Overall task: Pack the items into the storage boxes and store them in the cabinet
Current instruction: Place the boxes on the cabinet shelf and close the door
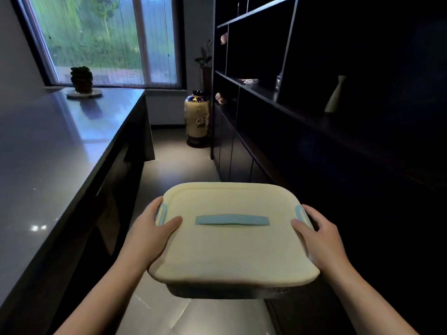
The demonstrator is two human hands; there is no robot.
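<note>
From the head view: a cream storage box [232, 240] with its lid on, carried in the air above the floor [174, 165], between the grey desk [60, 146] on the left and the dark cabinet [302, 97] on the right. Held by both hands at the short sides: left hand [154, 228] with thumb on the lid and fingers [158, 201] curled over the blue left clip [161, 213]; right hand [319, 230] the same at the blue right clip [299, 211]. Blue carry handle [232, 220] lying flat on the lid, not touched. Judging from the closed lid and fastened clips, packing of this box probably finished; contents not visible through the lid. Still to do: placing it in the cabinet, not yet reached, with lower doors looking closed. Other boxes or loose items not in sight. No brand, label or readable writing on the box; only a painted pattern on the vase [197, 117], no legible words.
</note>
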